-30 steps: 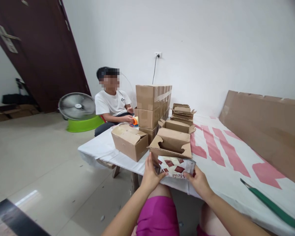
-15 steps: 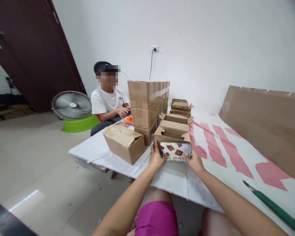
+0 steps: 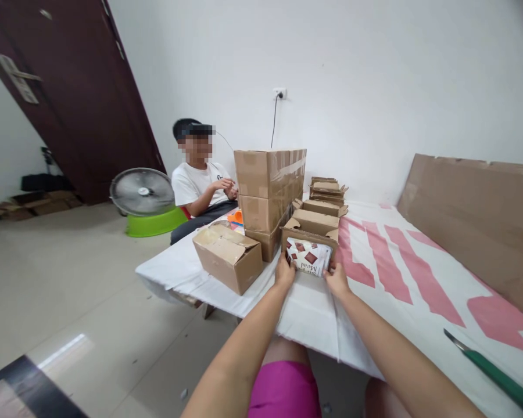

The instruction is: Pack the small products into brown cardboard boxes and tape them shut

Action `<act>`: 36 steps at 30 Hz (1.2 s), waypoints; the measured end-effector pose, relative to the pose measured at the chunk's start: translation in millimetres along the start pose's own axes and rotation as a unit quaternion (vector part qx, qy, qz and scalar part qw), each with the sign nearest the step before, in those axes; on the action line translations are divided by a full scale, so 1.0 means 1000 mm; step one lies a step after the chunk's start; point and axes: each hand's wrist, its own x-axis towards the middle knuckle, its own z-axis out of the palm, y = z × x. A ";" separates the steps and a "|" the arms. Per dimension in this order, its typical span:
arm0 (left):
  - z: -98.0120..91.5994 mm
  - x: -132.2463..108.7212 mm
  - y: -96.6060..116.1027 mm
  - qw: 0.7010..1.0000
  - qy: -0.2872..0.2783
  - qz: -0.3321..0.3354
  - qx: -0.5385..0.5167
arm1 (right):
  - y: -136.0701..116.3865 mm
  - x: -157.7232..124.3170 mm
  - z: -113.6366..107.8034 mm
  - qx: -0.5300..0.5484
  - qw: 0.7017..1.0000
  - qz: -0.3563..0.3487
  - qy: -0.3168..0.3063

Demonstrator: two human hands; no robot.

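Note:
Both arms reach out over the white-covered table point(image 3: 375, 302). My left hand point(image 3: 285, 270) and my right hand point(image 3: 337, 280) are closed on the two lower corners of a white packet with dark red squares point(image 3: 308, 256). The packet stands upright against the front of an open cardboard box point(image 3: 310, 227), its top edge under the box's front flap. A closed brown box point(image 3: 229, 256) lies just left of my left hand.
A stack of taped cartons point(image 3: 268, 191) and several more open boxes point(image 3: 325, 194) stand behind. A person in a white shirt point(image 3: 198, 183) sits at the far table end by a fan point(image 3: 142, 191). A green-handled tool point(image 3: 492, 371) lies at right; a cardboard sheet point(image 3: 475, 220) leans on the wall.
My hands carried the packet from the table's near edge forward and up to the front of the open box. The seated person raised both hands to the chest.

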 end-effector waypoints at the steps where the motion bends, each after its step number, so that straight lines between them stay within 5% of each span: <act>1: 0.000 -0.003 0.000 1.000 0.002 -0.008 0.006 | 0.002 -0.006 -0.002 0.004 1.000 0.009 -0.008; 8: -0.015 -0.054 0.025 0.999 0.014 0.014 0.046 | 0.002 -0.064 -0.031 0.012 0.998 0.034 -0.056; 12: -0.069 -0.102 0.039 0.955 -0.018 0.290 0.062 | 0.003 -0.112 -0.058 -0.023 0.987 -0.072 -0.142; 14: -0.111 -0.106 0.041 0.927 0.058 0.362 0.075 | 0.005 -0.135 -0.071 -0.054 0.974 -0.144 -0.167; 16: -0.159 -0.087 0.038 0.925 0.179 0.323 0.085 | 0.004 -0.152 -0.079 -0.080 0.962 -0.194 -0.174; 19: -0.222 -0.032 0.027 0.943 0.316 0.087 0.054 | -0.002 -0.164 -0.083 -0.104 0.955 -0.223 -0.165; 20: -0.237 -0.014 0.023 0.947 0.321 -0.005 0.035 | -0.005 -0.165 -0.083 -0.109 0.955 -0.224 -0.159; 22: -0.254 0.013 0.016 0.957 0.284 -0.059 0.013 | -0.008 -0.165 -0.082 -0.115 0.957 -0.223 -0.148; 27: -0.249 0.012 0.010 0.984 0.157 -0.087 -0.018 | -0.008 -0.161 -0.082 -0.086 0.967 -0.195 -0.137; 36: -0.187 -0.082 0.033 0.994 0.082 -0.072 -0.012 | -0.069 -0.172 -0.097 0.067 0.971 -0.091 -0.209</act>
